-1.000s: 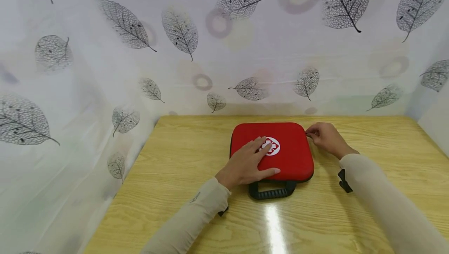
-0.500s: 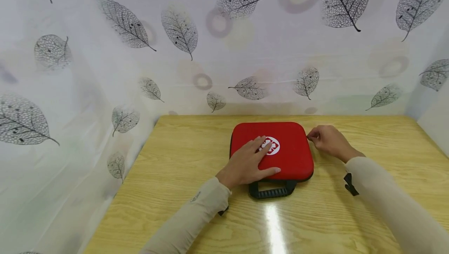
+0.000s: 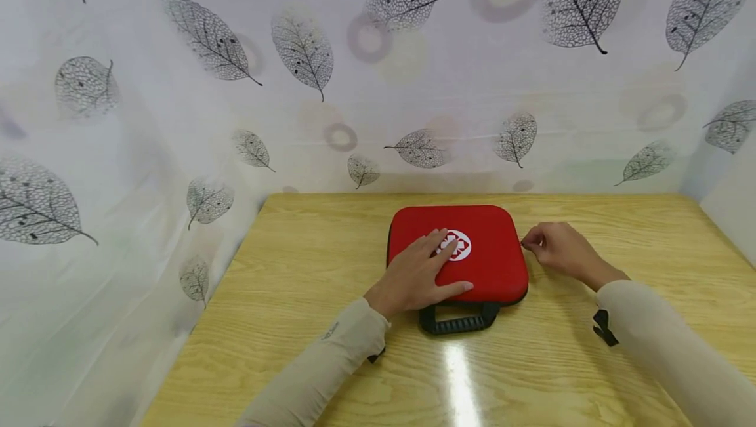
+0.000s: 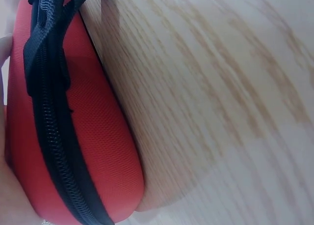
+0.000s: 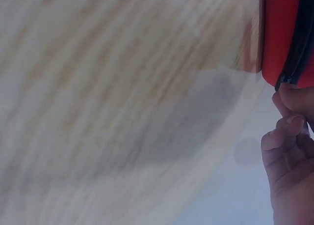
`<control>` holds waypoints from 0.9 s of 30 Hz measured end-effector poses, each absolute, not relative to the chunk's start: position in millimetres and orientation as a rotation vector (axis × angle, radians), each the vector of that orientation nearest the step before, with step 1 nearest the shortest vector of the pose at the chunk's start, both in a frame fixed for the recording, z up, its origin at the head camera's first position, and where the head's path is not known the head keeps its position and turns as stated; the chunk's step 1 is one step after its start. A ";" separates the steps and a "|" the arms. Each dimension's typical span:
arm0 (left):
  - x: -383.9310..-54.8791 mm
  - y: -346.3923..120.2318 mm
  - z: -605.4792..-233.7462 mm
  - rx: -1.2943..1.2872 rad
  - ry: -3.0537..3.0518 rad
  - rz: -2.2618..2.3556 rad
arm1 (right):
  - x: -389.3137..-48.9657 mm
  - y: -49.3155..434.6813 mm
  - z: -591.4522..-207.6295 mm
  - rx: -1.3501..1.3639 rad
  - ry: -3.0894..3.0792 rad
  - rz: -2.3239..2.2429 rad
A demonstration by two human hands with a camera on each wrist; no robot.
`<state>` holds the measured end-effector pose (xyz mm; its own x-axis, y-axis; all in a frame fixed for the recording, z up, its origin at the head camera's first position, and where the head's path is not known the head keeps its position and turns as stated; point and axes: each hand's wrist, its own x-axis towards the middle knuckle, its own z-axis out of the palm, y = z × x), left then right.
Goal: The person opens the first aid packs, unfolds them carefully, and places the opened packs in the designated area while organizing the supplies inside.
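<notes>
A red hard-shell first-aid case (image 3: 487,223) with a round white emblem (image 3: 459,245) lies flat on the wooden table. My left hand (image 3: 413,276) rests on its lid with fingers spread, partly covering the emblem. At the case's right side, my right hand (image 3: 564,250) pinches the zipper pull (image 5: 284,81) between thumb and forefinger; the fingertips mostly hide the pull. Along the near side, seen in the left wrist view, the black zipper (image 4: 54,141) has its teeth meshed. A black carrying handle (image 3: 459,326) lies toward me.
The wooden table (image 3: 295,269) extends on both sides of the case. Behind it and along the left hangs a pale covering (image 3: 307,145) printed with leaves. A bright reflection crosses the table's near part.
My right hand has slid toward me along the case's right side, still pinching the zipper pull. The left hand and the case have stayed in place.
</notes>
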<state>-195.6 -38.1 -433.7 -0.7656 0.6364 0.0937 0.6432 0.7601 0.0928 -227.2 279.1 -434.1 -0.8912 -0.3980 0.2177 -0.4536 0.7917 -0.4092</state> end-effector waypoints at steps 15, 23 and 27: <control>-197.6 -37.2 -435.4 -1.071 -2.905 -0.170 | -192.1 281.5 -433.4 0.677 -2.872 0.724; -196.4 -37.9 -434.3 -1.066 -2.913 -0.167 | -178.6 280.7 -432.8 0.649 -2.899 0.803; -195.7 -38.6 -433.5 -1.059 -2.913 -0.176 | -171.4 280.6 -431.3 0.664 -2.893 0.856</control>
